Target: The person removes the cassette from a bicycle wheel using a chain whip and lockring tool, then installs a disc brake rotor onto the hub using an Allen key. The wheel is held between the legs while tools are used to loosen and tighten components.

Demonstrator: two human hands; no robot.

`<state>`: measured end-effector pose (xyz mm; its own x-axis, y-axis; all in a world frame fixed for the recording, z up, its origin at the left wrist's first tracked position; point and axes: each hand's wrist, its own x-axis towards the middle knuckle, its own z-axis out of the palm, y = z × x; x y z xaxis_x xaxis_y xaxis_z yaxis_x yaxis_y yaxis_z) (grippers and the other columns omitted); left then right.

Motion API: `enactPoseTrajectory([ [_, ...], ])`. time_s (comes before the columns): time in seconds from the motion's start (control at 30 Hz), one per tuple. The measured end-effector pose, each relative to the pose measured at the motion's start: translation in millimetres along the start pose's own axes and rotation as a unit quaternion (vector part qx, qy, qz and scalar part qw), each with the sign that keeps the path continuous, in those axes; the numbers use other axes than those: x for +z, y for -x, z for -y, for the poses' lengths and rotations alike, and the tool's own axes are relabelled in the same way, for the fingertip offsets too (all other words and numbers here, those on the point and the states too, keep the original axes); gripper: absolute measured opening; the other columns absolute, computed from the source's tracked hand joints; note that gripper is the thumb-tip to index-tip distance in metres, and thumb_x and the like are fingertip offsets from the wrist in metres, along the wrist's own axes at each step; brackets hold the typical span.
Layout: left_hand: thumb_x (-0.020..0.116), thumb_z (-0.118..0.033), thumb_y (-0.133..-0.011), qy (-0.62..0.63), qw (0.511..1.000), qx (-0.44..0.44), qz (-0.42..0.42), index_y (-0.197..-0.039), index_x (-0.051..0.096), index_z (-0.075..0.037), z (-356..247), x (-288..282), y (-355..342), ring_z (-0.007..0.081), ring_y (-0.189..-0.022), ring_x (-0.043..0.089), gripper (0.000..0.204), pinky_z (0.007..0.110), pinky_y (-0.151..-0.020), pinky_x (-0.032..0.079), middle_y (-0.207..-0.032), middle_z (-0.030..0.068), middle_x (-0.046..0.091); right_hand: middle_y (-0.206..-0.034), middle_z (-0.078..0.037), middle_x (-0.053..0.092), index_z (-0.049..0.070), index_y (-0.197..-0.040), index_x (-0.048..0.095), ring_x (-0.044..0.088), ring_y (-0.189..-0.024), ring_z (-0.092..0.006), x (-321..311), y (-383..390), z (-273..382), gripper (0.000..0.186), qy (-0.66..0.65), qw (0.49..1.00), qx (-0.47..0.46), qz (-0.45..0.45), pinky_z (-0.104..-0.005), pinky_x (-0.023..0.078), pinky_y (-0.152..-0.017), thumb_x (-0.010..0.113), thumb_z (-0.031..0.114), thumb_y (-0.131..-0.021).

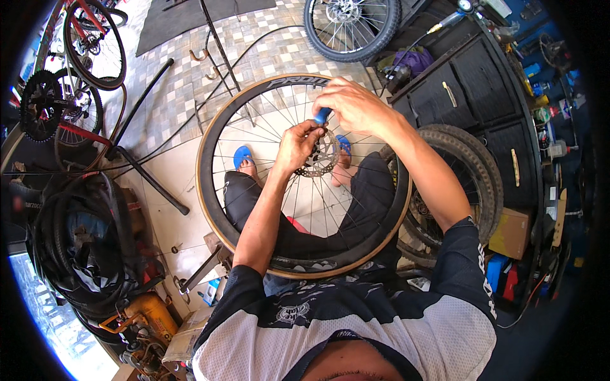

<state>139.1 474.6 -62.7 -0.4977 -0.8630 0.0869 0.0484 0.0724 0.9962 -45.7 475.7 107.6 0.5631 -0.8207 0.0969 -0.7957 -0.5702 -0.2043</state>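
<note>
A bicycle wheel (211,184) with a black rim and tan-edged tyre lies across my lap. A perforated brake disc (327,154) sits at its hub. Above the disc, my right hand (348,106) is closed round a small blue cylindrical thing (322,115); its kind is not clear, since the fingers hide most of it. My left hand (298,145) is by the disc's upper left edge, with thumb and fingers pinched together close to the lower end of the blue thing. What those fingertips hold is hidden.
At the right stand black drawers (445,92) and leaning knobbly tyres (486,184). Another wheel (351,28) is at the far side. Bicycles (89,57) and a heap of black tubes (82,247) fill the left. A thin hose (254,44) crosses the tiled floor.
</note>
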Motion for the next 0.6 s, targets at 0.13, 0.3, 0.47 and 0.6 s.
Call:
enactPoseTrajectory([
  [0.13, 0.069, -0.012, -0.101, -0.024, 1.0, 0.001, -0.019, -0.113, 0.074, 0.001, -2.9, -0.9, -0.1, 0.0114, -0.079, 0.067, 0.018, 0.03, -0.073, 0.054, -0.088, 0.009, 0.077, -0.117, -0.011, 0.065, 0.009, -0.101, 0.077, 0.062, -0.114, -0.0341, 10.2, -5.2, -5.5, 0.016, -0.088, 0.992, 0.043, -0.083, -0.0419, 0.051, -0.099, 0.069, 0.005, -0.088],
  [0.3, 0.069, -0.014, -0.1, -0.062, 0.997, 0.04, -0.026, -0.11, 0.074, 0.002, -12.4, 3.6, -1.1, 0.0193, -0.078, 0.073, 0.019, 0.035, -0.073, 0.056, -0.09, 0.014, 0.078, -0.115, -0.019, 0.073, 0.007, -0.119, 0.073, 0.071, -0.108, -0.0362, -24.6, -27.6, 23.0, 0.032, 0.011, 0.94, 0.297, 0.169, -0.0468, 0.056, -0.091, 0.067, 0.03, -0.098],
  [0.47, 0.063, -0.008, -0.096, -0.225, 0.974, 0.026, -0.017, -0.105, 0.07, 0.002, -15.6, 5.6, 2.6, 0.0478, -0.087, 0.071, 0.014, 0.048, -0.073, 0.056, -0.092, 0.0268, 0.074, -0.135, -0.015, 0.068, 0.009, -0.103, 0.077, 0.054, -0.138, -0.0325, 15.0, -9.1, 19.6, 0.028, -0.026, 0.995, 0.006, 0.094, -0.048, 0.046, -0.109, 0.075, 0.032, -0.089],
  [0.6, 0.067, -0.011, -0.099, -0.043, 0.996, 0.001, -0.076, -0.111, 0.073, 0.001, -11.0, -3.5, 1.8, 0.0137, -0.074, 0.068, 0.018, 0.034, -0.069, 0.055, -0.083, 0.0116, 0.075, -0.154, -0.022, 0.053, 0.009, -0.081, 0.081, 0.027, -0.155, -0.0447, -11.5, 15.5, 41.8, 0.059, -0.035, 0.999, 0.022, 0.02, -0.0579, 0.026, -0.124, 0.081, 0.068, -0.076],
])
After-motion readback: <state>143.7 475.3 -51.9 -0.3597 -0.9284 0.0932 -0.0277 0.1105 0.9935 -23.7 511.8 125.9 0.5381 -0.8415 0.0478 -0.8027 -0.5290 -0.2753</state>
